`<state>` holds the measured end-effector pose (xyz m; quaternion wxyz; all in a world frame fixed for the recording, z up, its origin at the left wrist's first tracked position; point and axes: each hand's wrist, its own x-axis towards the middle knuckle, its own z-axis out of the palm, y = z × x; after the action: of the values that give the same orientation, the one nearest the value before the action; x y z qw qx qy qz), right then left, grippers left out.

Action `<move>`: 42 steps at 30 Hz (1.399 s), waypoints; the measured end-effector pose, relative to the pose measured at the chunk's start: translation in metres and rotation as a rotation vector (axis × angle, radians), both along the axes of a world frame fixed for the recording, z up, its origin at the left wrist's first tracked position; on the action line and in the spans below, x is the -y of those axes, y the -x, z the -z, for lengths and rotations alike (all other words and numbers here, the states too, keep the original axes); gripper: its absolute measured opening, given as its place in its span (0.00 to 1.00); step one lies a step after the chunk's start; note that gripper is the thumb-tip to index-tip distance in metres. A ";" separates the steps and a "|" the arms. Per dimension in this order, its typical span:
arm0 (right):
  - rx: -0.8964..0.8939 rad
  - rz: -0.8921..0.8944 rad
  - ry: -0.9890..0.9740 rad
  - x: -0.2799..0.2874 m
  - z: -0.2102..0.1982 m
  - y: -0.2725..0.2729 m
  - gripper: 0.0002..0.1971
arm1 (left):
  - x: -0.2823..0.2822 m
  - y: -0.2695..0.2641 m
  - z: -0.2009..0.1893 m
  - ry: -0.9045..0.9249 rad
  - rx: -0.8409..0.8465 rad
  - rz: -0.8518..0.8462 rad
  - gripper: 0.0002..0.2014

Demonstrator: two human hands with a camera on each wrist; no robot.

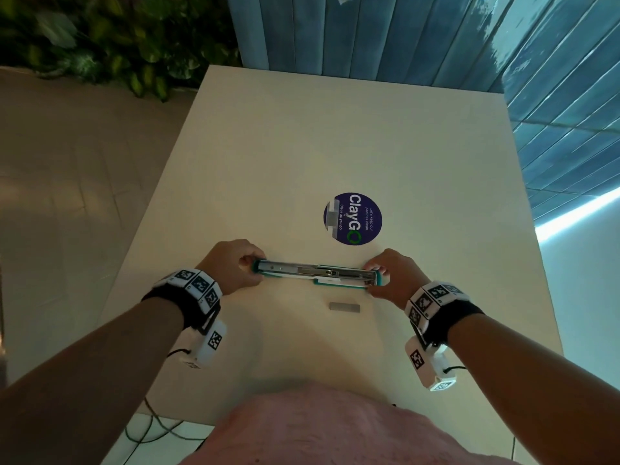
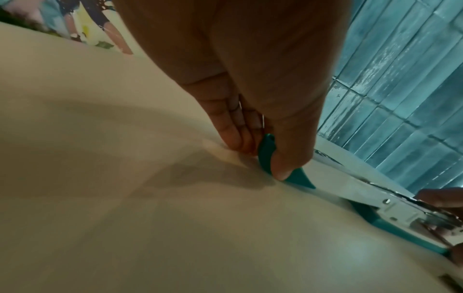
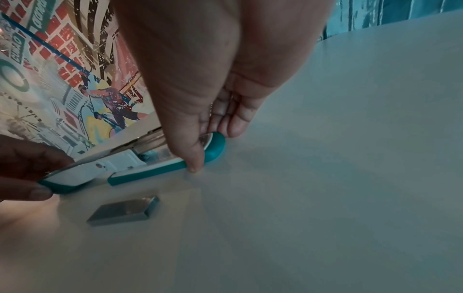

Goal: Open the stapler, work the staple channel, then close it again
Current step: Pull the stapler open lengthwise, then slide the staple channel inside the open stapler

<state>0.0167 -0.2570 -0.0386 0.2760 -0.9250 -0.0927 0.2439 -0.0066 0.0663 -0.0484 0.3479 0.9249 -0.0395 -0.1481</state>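
Note:
A teal and white stapler (image 1: 317, 274) lies swung fully open and flat on the cream table (image 1: 302, 146), its metal staple channel facing up. My left hand (image 1: 243, 268) pinches the stapler's left end (image 2: 269, 156) between thumb and fingers. At the other end (image 3: 213, 147), my right hand (image 1: 382, 276) pinches the teal tip the same way, thumb on the near side. A grey strip of staples (image 1: 344, 307) lies on the table just in front of the stapler (image 3: 125, 211).
A round blue sticker (image 1: 353, 218) is stuck to the table behind the stapler. Blue tiled wall (image 1: 436, 35) runs behind and to the right; plants (image 1: 110, 38) stand at the far left. The table's left edge drops to the floor.

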 end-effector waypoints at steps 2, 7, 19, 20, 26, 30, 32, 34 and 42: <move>-0.013 -0.008 0.035 -0.002 -0.002 -0.001 0.17 | -0.001 0.000 0.003 0.009 -0.005 -0.014 0.17; 0.173 -0.199 0.034 -0.024 -0.017 0.019 0.24 | -0.003 0.001 0.007 0.021 -0.001 -0.024 0.17; 0.239 -0.351 0.089 -0.035 0.019 0.077 0.09 | -0.001 0.005 0.013 0.035 0.036 -0.073 0.17; 0.240 -0.363 0.086 -0.035 0.018 0.076 0.07 | -0.001 0.005 0.014 0.037 0.037 -0.075 0.17; 0.274 -0.355 0.032 -0.036 -0.009 0.055 0.03 | -0.003 0.004 0.016 0.045 0.040 -0.070 0.17; 0.313 -0.263 0.049 -0.033 -0.029 0.023 0.04 | -0.004 0.005 0.017 0.057 0.038 -0.072 0.17; 0.260 -0.282 0.119 -0.032 -0.032 0.013 0.06 | -0.003 0.004 0.018 0.059 0.032 -0.075 0.17; 0.216 -0.307 0.167 -0.033 -0.031 0.010 0.07 | -0.004 0.003 0.018 0.052 0.029 -0.077 0.17; 0.245 -0.365 0.160 -0.032 -0.030 0.014 0.08 | -0.003 0.004 0.016 0.048 0.024 -0.078 0.17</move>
<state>0.0028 -0.2249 -0.0088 0.1400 -0.9345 -0.2718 0.1822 -0.0105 0.0694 -0.0645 0.3751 0.9188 -0.0111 -0.1222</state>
